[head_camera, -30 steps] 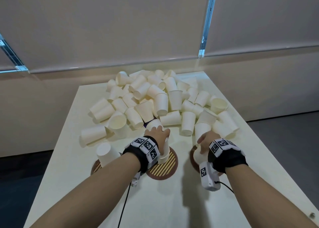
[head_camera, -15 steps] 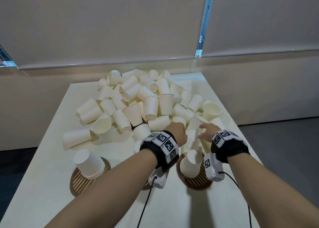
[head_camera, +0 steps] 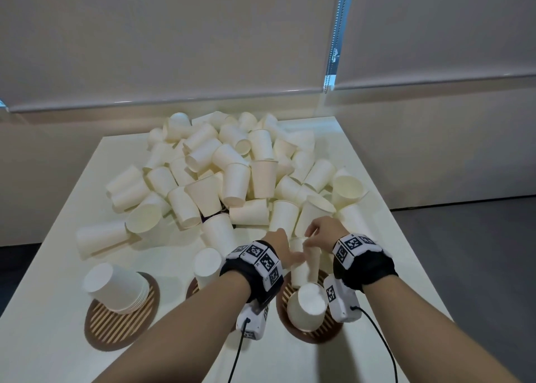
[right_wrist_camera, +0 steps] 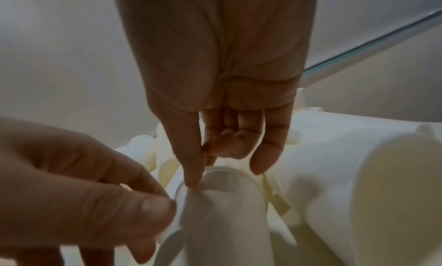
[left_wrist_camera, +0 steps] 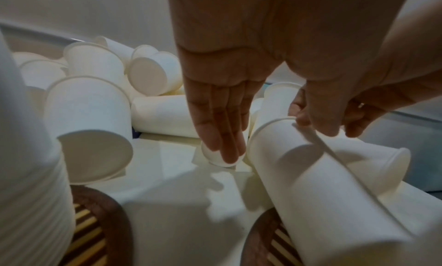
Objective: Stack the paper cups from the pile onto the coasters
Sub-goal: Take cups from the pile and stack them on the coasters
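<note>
A big pile of white paper cups (head_camera: pixel 232 173) covers the back of the table. Three round striped coasters lie in front. The left coaster (head_camera: pixel 116 327) bears an upside-down stack (head_camera: pixel 116 287), the middle one is mostly hidden under my left arm and bears a stack (head_camera: pixel 207 266), and the right coaster (head_camera: pixel 313 332) bears an upside-down cup (head_camera: pixel 307 305). Both hands meet on one paper cup (head_camera: pixel 304 269) over the right coaster's far edge. My left hand (head_camera: pixel 294 259) holds its side (left_wrist_camera: pixel 311 185) between thumb and straight fingers. My right hand (right_wrist_camera: pixel 224 175) pinches its rim.
The cream table (head_camera: pixel 72 353) ends close on the right, with grey floor (head_camera: pixel 478 266) beyond. A wall with a blind chain (head_camera: pixel 333 49) stands behind the pile. Loose cups (head_camera: pixel 101 237) lie between pile and coasters. Wrist-camera cables trail toward me.
A second ago each hand rested on a coaster stack. They reached into the pile's near edge and now meet on one cup above the right coaster. The head view shifted right.
</note>
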